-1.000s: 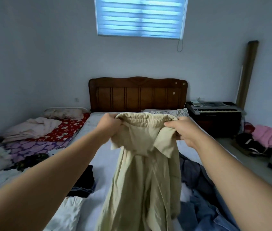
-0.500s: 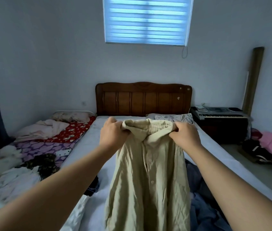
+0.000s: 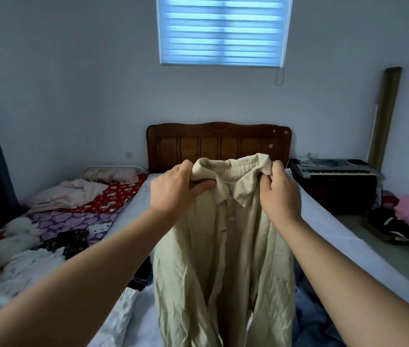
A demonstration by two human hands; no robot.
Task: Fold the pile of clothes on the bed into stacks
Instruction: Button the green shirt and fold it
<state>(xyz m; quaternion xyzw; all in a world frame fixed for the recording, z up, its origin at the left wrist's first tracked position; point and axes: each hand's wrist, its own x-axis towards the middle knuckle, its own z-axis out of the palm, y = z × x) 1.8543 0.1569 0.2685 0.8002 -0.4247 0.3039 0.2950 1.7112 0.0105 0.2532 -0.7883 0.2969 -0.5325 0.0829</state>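
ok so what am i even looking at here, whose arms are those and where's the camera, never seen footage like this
There is no machine here. A person wears a wide-angle camera on their head, so you look forward and down along their own two bare arms.

The left hand and the right hand each grip the top of a beige button-up shirt near its collar, holding it up so it hangs in front of them.

Below is a bed with a white sheet and a wooden headboard. Blue clothes lie on it at the right and a white garment at the left, none of them folded.

Further left, more bedding and clothes lie in a jumble. A keyboard stands at the right, and a window with a blind is above.
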